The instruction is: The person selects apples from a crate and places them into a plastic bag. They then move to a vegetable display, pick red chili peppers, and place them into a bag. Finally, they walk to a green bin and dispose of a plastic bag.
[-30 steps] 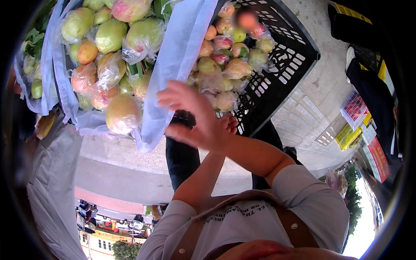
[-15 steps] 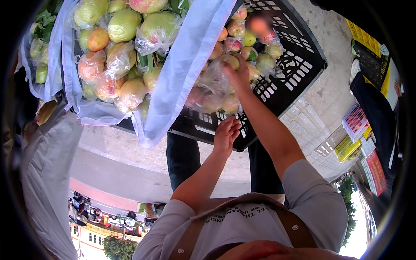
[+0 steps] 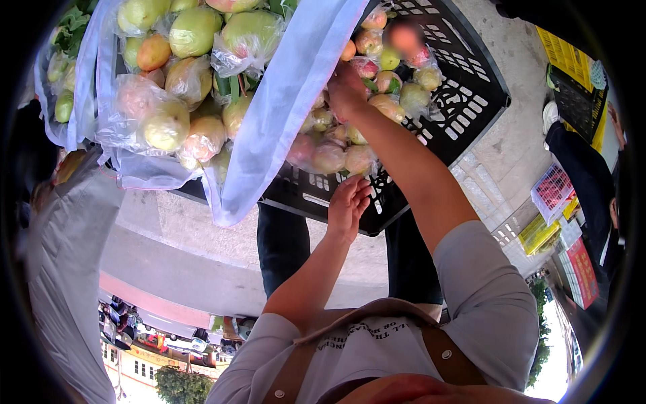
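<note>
My right hand (image 3: pixel 346 91) reaches into a black plastic crate (image 3: pixel 481 104) among mango-like fruits, several in clear plastic bags. Its fingertips are hidden beside the light blue cloth (image 3: pixel 286 114) hanging over the crate's left side, so its grip cannot be made out. My left hand (image 3: pixel 348 205) is open and empty at the crate's near edge, palm up with fingers loosely curved, just below a bagged fruit (image 3: pixel 359 159). To the left, a cloth-lined container holds larger green and orange fruits. Among them lies a clear bag with a yellow-green fruit (image 3: pixel 166 126).
A person in grey clothing (image 3: pixel 70 269) stands close on the left. At right are a person's dark-clad leg (image 3: pixel 582 168), a white basket with red contents (image 3: pixel 553 185) and yellow crates (image 3: pixel 565 54). Grey pavement (image 3: pixel 202 256) runs below the crate.
The clear-bagged fruit at my right hand has left the crate, and a similar bag now lies in the left pile. My right hand has shifted up and left. My left hand has barely moved.
</note>
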Motion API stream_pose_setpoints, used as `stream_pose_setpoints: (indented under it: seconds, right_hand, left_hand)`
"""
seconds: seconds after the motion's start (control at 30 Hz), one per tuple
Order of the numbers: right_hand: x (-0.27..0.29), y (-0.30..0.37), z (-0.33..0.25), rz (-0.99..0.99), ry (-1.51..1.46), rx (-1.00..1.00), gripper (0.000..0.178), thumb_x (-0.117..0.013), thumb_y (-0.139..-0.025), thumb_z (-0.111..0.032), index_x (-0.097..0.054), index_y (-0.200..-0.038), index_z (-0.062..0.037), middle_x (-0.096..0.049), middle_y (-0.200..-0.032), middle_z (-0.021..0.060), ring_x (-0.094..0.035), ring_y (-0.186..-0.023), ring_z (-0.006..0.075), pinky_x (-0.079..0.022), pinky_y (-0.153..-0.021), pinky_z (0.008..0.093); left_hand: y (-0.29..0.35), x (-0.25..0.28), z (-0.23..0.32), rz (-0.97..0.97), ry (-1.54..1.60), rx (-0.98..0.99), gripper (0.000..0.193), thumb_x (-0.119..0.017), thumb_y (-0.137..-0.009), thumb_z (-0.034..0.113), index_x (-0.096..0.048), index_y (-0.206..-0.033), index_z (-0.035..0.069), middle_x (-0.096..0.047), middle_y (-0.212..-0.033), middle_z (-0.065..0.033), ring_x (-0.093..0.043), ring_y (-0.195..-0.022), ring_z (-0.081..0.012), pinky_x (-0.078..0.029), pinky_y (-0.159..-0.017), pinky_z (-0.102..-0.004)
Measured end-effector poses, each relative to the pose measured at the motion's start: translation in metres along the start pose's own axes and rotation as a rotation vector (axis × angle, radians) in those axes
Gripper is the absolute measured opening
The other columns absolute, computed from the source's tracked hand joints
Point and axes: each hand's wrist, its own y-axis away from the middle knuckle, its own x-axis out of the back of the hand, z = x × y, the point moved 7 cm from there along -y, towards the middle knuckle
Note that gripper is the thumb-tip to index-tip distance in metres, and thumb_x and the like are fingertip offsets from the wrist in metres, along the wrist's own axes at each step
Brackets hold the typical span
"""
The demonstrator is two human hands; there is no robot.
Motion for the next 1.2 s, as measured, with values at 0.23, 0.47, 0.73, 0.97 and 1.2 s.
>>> stream_pose_setpoints:
  seconds: [0.23,0.47,0.73,0.97,1.2]
  right_hand:
    - [-0.057,-0.024,0.044,-0.281,0.241,-0.074,0.044,-0.056,-0.07,-0.02,-0.047,-0.112,-0.0085,-0.045,-0.116,0.0127,-0.041,-0.108,0.0269,-0.034,-0.089,0.0319]
    - [-0.034,-0.005,0.024,-0.269,0.339,0.158,0.032,-0.034,-0.083,-0.023,-0.047,-0.11,-0.0123,-0.037,-0.126,0.0111,-0.036,-0.114,0.0283,-0.028,-0.096,0.0326]
    - [-0.033,-0.006,0.026,-0.156,0.242,0.083,0.059,-0.065,-0.063,-0.034,-0.046,-0.112,-0.007,-0.052,-0.105,0.0143,-0.049,-0.098,0.0308,-0.041,-0.079,0.0329]
    - [0.088,0.065,-0.028,0.034,-1.296,-0.711,0.066,-0.062,-0.073,-0.023,-0.027,-0.124,-0.0006,-0.044,-0.115,0.0115,-0.047,-0.104,0.0218,-0.039,-0.086,0.0355]
    - [0.116,0.064,-0.154,-0.262,-1.565,-0.161,0.028,-0.061,-0.079,-0.015,-0.047,-0.1,-0.0039,-0.052,-0.093,0.0033,-0.051,-0.083,0.0108,-0.043,-0.075,0.0269]
  left_hand:
    - [0.0,0.007,0.007,0.002,0.002,-0.025,0.029,-0.052,-0.081,0.025,-0.052,-0.103,0.006,-0.056,-0.091,-0.0024,-0.052,-0.083,-0.012,-0.042,-0.071,-0.025]
    - [0.001,0.009,0.0,-0.018,-0.016,0.009,0.026,-0.053,-0.081,0.025,-0.053,-0.101,0.008,-0.056,-0.089,-0.0013,-0.052,-0.083,-0.0116,-0.042,-0.071,-0.0245]
    - [0.008,0.024,0.008,0.028,-0.042,-0.001,0.025,-0.051,-0.083,0.025,-0.053,-0.1,0.008,-0.057,-0.09,-0.0018,-0.053,-0.082,-0.0106,-0.042,-0.071,-0.0239]
    - [0.001,0.05,0.005,0.058,-0.032,-0.039,0.026,-0.051,-0.082,0.026,-0.052,-0.101,0.007,-0.057,-0.088,-0.0019,-0.053,-0.08,-0.0108,-0.042,-0.067,-0.0236]
    - [-0.031,0.025,0.028,-0.117,-0.086,-0.236,0.029,-0.05,-0.084,0.028,-0.049,-0.106,0.01,-0.054,-0.094,0.0002,-0.05,-0.088,-0.008,-0.04,-0.072,-0.0242]
